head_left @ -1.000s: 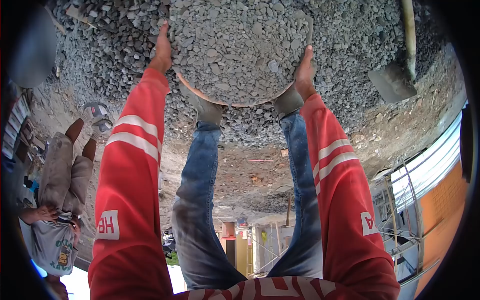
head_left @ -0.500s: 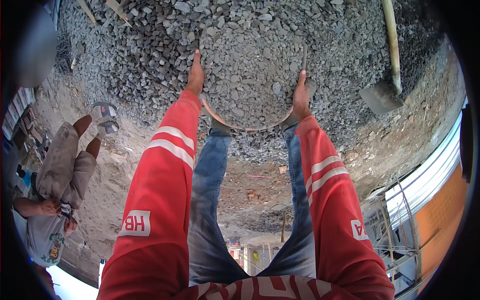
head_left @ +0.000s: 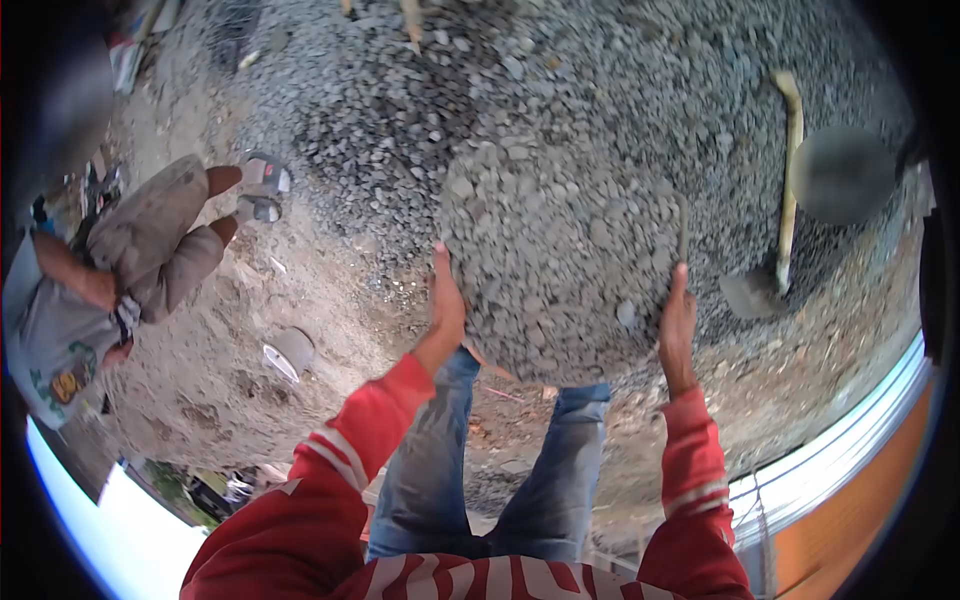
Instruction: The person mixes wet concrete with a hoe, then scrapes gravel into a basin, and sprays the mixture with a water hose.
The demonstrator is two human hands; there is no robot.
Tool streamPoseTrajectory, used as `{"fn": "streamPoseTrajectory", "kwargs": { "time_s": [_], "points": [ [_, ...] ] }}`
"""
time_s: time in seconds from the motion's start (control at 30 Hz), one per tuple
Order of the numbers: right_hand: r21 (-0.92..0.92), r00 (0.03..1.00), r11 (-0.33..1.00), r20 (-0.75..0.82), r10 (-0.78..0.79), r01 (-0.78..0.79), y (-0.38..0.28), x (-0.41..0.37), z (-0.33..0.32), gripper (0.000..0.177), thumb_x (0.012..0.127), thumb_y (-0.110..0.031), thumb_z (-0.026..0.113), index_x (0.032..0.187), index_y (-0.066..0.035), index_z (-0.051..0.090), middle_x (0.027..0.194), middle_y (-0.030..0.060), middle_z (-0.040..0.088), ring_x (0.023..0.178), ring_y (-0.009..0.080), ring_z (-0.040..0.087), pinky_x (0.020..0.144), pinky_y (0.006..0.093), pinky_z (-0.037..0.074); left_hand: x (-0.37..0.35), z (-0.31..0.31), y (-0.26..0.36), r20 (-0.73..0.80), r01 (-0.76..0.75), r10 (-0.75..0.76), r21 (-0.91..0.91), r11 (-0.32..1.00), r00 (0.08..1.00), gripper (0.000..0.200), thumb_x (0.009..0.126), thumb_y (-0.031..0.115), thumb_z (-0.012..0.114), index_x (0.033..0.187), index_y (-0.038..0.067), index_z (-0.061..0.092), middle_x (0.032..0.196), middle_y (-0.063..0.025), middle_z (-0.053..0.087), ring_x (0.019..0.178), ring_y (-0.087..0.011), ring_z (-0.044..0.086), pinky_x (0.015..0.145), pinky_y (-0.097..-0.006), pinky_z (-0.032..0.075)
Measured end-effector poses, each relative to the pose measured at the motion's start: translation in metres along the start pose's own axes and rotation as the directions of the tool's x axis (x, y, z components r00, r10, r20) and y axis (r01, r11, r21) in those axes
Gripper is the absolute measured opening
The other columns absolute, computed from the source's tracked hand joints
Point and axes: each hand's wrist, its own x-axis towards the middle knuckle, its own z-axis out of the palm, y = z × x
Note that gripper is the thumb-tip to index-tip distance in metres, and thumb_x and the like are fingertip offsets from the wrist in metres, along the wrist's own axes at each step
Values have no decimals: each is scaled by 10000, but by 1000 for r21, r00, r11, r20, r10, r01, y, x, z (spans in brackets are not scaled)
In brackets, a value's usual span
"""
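A wide round pan [head_left: 683,228], heaped with grey gravel [head_left: 560,265], is held between my two hands in front of my legs. My left hand [head_left: 447,308] grips its left side, thumb pointing up along the edge. On the opposite side, my right hand [head_left: 678,335] is closed on the rim in the same way. Gravel covers the inside of the pan, and most of its rim and underside are hidden. My fingers curl out of sight beneath it.
A gravel pile [head_left: 380,130] spreads ahead and to the right. A shovel [head_left: 790,190] with a wooden handle lies on it at right. Another person [head_left: 155,245] is at left, near a pale bucket [head_left: 292,352] on the dirt ground. An orange wall [head_left: 870,500] stands at lower right.
The gravel-filled pan has come off the pile, up and towards me, with both hands still on it. My view has swung left, bringing the bucket into sight.
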Motion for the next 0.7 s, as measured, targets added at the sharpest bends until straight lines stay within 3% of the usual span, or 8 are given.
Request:
{"fn": "streamPoseTrajectory", "kwargs": {
  "time_s": [0.1, 0.23, 0.3, 0.37, 0.4, 0.5, 0.63, 0.7],
  "points": [
    [-176, 964, 975, -203, -172, 137, -53, -54, -63, 699, 922, -638, 385, 601, -17, 371, 616, 34, 384, 625, 145, 303, 564, 335, 325, -108, -29, -9, -87, -13, 0, -145, 989, 996, 957, 838, 725, 407, 1378, -63, 360, 1331, -145, 470, 1138, -257, 475, 924, -324, 386],
    [-207, 984, 964, 95, -150, 167, -141, -140, -188, 814, 920, -656, 344, 1144, 112, 494, 1180, 231, 498, 1057, 282, 464, 966, 359, 343, -288, -61, 3, -68, 10, -26, -228, 974, 997, 720, 910, 633, 375, 1044, -44, 580, 943, -132, 595, 839, -196, 579, 727, -318, 460],
    [-255, 970, 942, 157, -183, 219, -209, -177, -207, 848, 943, -605, 351, 1386, 117, 307, 1448, 219, 338, 1329, 287, 334, 1099, 350, 237, -334, -70, 10, -26, -34, 27, -312, 949, 999, 681, 914, 622, 377, 917, -18, 609, 795, -101, 601, 730, -204, 594, 639, -333, 462],
    [-300, 964, 917, 131, -233, 262, -239, -210, -244, 889, 921, -632, 371, 1404, 108, 277, 1467, 208, 315, 1336, 291, 327, 1103, 353, 236, -380, -68, 7, -9, -76, 79, -404, 911, 997, 670, 917, 611, 378, 790, 7, 639, 647, -70, 607, 621, -212, 609, 552, -347, 464],
    [-303, 965, 917, 107, -237, 259, -249, -222, -259, 910, 911, -646, 376, 1408, 108, 268, 1466, 210, 315, 1335, 296, 329, 1102, 357, 241, -398, -60, -4, 45, -94, 105, -204, 974, 993, 641, 936, 573, 382, 866, -18, 622, 793, -136, 622, 768, -259, 609, 681, -373, 455],
    [-242, 913, 884, 194, -360, 400, -262, -217, -261, 937, 891, -674, 379, 1424, 85, 251, 1475, 214, 298, 1327, 314, 340, 1094, 374, 263, -401, -92, 28, 163, 49, -11, -230, 972, 987, 721, 900, 637, 388, 902, -53, 597, 928, -252, 630, 925, -352, 618, 787, -460, 452],
    [-374, 790, 696, 277, -547, 613, -262, -240, -268, 846, 936, -619, 317, 1433, 62, 246, 1494, 238, 239, 1350, 340, 292, 1111, 397, 244, -443, -78, 32, 121, 25, 28, -415, 910, 992, 1027, 706, 862, 357, 1066, -70, 596, 1090, -283, 587, 1060, -432, 562, 876, -493, 429],
    [-241, 804, 770, 258, -536, 591, -246, -181, -261, 931, 884, -688, 369, 1433, 57, 261, 1482, 222, 280, 1324, 324, 343, 1089, 382, 274, -412, -39, 25, 119, 198, -164, -383, 902, 979, 825, 721, 800, 475, 997, 41, 646, 1134, -216, 600, 1040, -416, 566, 869, -493, 420]
  ]
}}
